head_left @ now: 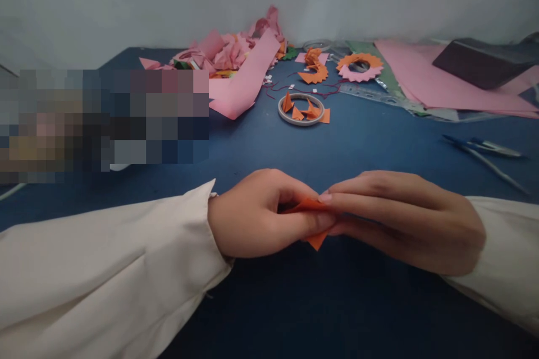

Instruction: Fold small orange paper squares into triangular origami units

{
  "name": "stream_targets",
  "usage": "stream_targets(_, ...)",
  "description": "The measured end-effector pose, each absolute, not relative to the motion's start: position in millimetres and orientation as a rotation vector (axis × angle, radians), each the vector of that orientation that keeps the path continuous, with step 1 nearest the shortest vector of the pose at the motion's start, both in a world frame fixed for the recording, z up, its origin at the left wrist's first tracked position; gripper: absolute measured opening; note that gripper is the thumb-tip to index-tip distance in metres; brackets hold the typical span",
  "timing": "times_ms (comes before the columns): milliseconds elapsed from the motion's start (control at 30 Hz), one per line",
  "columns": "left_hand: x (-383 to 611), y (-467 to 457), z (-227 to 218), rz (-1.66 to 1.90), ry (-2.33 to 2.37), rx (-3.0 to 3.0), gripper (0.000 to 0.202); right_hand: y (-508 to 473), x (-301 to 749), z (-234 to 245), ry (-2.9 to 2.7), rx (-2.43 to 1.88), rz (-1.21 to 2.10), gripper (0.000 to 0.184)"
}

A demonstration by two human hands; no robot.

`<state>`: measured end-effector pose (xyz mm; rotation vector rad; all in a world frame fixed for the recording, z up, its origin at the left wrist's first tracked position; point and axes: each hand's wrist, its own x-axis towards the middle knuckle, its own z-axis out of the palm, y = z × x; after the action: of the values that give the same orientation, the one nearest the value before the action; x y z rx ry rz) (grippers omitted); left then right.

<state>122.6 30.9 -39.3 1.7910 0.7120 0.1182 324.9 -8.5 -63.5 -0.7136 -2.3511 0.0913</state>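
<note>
We pinch a small orange paper piece (pixel 314 219) between our left hand (pixel 261 216) and right hand (pixel 404 221), its fold half made; at twelve o'clock a tape ring (pixel 281 109) holds finished pieces (pixel 305 110); pink scraps (pixel 227 56) lie at eleven o'clock.

A craft table: paper scraps (pixel 236 53), scissors (pixel 484 148), blue tabletop (pixel 379 146).

Small folded orange paper piece (pixel 316 239), apparently creased, mid-table.
</note>
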Motion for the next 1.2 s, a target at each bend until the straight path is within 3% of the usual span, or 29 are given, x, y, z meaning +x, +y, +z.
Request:
stream_targets(200, 123.0, 32.4, -37.9, 0.075, 0.663, 1.836, 0.032, -6.3, 331.4, -55.2, -2.542, -0.614, -0.019, 0.021)
stream_targets(400, 121.9, 33.4, -35.2, 0.058, 0.652, 1.813, 0.032, -5.2, 326.4, -55.3, -2.464, -0.638, -0.075, 0.011)
stream_targets(1000, 125.8, 31.8, -42.8, 0.174, 0.671, 1.928, 0.026, -10.8, 322.4, -58.1, -2.32, -0.732, 0.14, 0.009)
stream_targets(1200, 123.5, 31.4, -43.3, 0.185, 0.636, 2.058, 0.031, -11.1, 321.5, -59.6, -2.233, -0.823, 0.05, 0.006)
